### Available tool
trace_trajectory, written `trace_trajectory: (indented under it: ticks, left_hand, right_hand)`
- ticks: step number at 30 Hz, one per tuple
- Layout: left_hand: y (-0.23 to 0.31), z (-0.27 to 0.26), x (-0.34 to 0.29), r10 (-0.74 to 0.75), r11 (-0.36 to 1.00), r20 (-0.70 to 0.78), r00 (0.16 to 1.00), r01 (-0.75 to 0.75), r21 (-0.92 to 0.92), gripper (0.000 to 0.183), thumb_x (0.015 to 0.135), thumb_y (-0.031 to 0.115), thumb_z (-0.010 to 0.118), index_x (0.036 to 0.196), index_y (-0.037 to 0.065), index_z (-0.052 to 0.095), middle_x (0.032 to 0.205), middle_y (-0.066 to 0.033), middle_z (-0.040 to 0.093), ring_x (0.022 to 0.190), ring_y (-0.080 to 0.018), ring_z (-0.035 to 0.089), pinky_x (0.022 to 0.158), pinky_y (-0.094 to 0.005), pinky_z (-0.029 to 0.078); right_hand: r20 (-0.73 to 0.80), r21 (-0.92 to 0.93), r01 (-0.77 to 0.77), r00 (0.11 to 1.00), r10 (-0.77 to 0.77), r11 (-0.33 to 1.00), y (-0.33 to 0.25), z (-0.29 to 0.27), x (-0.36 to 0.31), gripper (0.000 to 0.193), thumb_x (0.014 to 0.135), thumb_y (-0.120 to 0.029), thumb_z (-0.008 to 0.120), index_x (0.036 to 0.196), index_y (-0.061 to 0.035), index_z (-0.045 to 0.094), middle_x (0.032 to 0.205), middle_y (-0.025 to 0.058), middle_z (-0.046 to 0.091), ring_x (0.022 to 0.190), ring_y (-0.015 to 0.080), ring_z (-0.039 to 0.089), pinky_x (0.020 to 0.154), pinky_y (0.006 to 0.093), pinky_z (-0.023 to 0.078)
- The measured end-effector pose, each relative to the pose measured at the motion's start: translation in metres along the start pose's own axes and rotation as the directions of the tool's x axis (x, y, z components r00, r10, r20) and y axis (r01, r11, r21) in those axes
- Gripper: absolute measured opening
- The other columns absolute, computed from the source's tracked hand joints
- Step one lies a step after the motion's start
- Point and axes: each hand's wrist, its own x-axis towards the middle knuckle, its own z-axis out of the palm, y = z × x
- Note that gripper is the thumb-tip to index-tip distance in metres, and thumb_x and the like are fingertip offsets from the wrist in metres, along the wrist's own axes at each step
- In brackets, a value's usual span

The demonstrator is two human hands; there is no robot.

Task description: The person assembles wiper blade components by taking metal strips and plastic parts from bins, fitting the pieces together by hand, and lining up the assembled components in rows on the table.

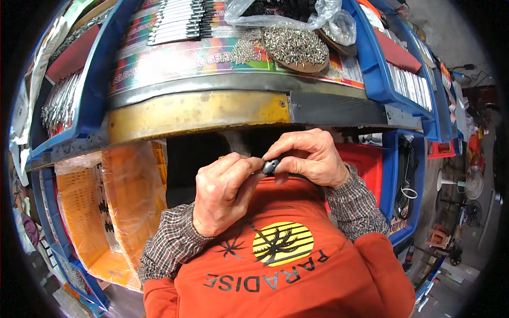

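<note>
Close in front of my body, below the bench edge, a small dark rounded part (270, 167) with a hole in its face sits between my two hands. My left hand (222, 185) is closed, its thumb and fingertips pinching the left side of the part. From the other side, the thumb and index finger of my right hand (310, 159) pinch it too. Its exact kind is too small to make out. Beyond the hands, a heap of small silvery metal pieces (297, 45) lies on a brown tray on the bench.
Slim white strips with black ends (177, 21) lie in a row at the back. Blue bins (395, 63) of metal strips flank the bench. Orange crates (132, 196) lined with plastic stand low on the left. A blue bin (389, 175) with cable stands low right. The bench edge (201, 114) spans ahead.
</note>
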Motion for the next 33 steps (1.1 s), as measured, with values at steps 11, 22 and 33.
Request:
trace_trajectory:
  ticks: [11,22,33]
  left_hand:
    - [-0.01,0.007,-0.013,-0.026,1.0,0.061,0.998,0.026,0.006,0.021,0.071,0.0,0.072,0.089,0.004,0.062,0.075,-0.0088,0.061,0.063,-0.0244,0.061,0.055,-0.0327,0.049]
    - [-0.016,0.022,-0.028,-0.011,0.998,-0.002,1.0,0.011,0.059,0.021,0.07,0.001,0.073,0.087,0.004,0.061,0.075,-0.0076,0.062,0.063,-0.0227,0.062,0.056,-0.0315,0.049]
    - [-0.014,0.025,-0.029,-0.037,0.996,-0.001,0.999,0.037,0.075,0.021,0.068,0.0,0.072,0.086,0.003,0.061,0.074,-0.0081,0.06,0.062,-0.0233,0.061,0.055,-0.032,0.048]
  right_hand:
    - [-0.009,-0.241,0.005,1.0,-0.008,0.971,0.007,0.009,-0.011,0.017,0.087,-0.005,0.064,0.1,0.0044,0.061,0.086,0.0085,0.064,0.069,0.0114,0.066,0.06,0.0232,0.054]
    - [-0.083,-0.339,0.049,0.993,-0.082,0.939,0.032,0.02,-0.027,0.016,0.086,-0.001,0.064,0.1,0.0047,0.061,0.087,0.011,0.066,0.068,0.0135,0.067,0.057,0.023,0.056]
    - [-0.129,-0.287,0.029,0.989,-0.069,0.957,0.039,0.024,-0.03,0.014,0.086,0.001,0.063,0.099,0.0056,0.063,0.086,0.0107,0.068,0.066,0.0136,0.068,0.057,0.0225,0.055]
